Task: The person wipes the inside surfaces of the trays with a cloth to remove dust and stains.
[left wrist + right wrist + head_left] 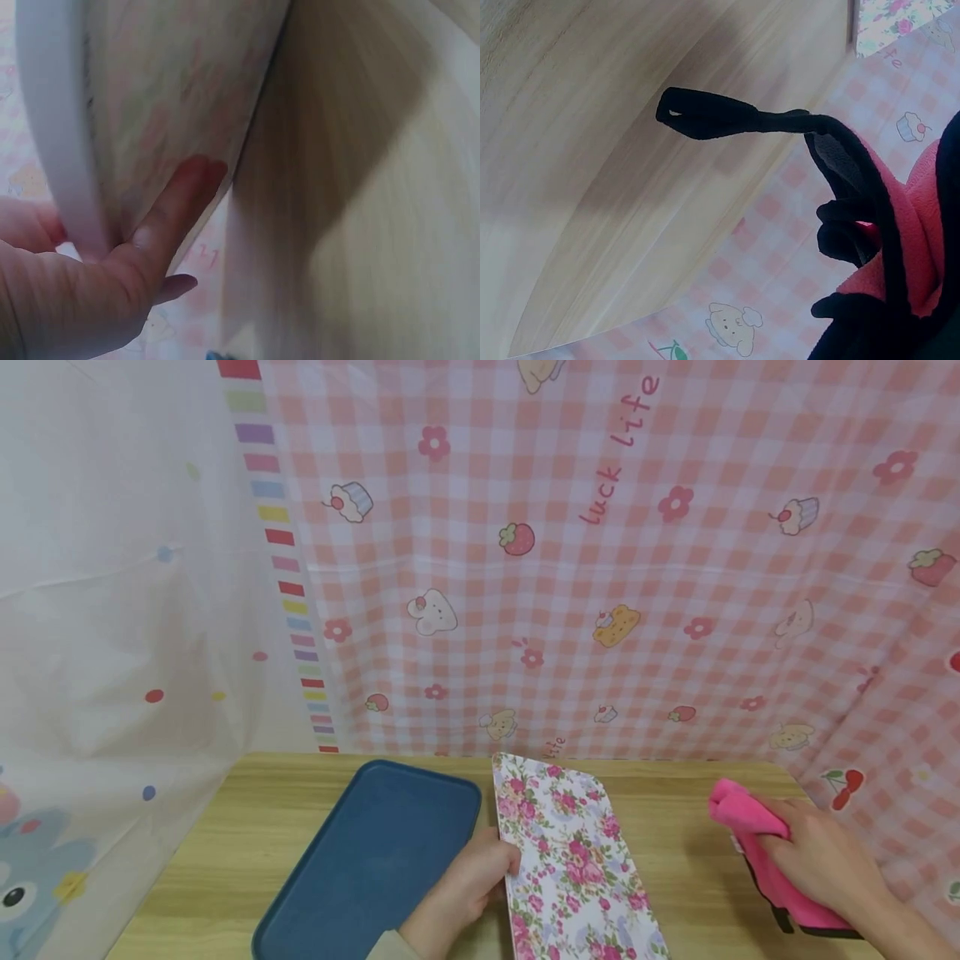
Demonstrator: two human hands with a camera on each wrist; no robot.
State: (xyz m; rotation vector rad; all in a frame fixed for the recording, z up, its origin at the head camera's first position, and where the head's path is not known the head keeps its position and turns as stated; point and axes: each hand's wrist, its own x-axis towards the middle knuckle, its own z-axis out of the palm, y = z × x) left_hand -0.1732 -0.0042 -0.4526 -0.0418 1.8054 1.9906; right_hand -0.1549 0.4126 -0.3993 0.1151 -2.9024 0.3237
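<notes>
My left hand (pixel 472 870) grips the left edge of a thin white board (pixel 573 868) printed with pink roses, tilted up over the table. In the left wrist view, the fingers of that hand (pixel 112 277) lie along the board's face (pixel 172 97) near its lower edge. On the right, my right hand (pixel 821 856) clutches a bunched bright pink cloth (pixel 750 810) with black edging. A black loop (pixel 712 114) hangs from the cloth in the right wrist view, where the hand itself is hidden.
A dark blue rectangular tray (pixel 375 852) lies on the wooden table (pixel 213 868), left of the board. Pink checked curtain (pixel 465 568) hangs behind the table and along the right side, with a white curtain (pixel 135 610) on the left.
</notes>
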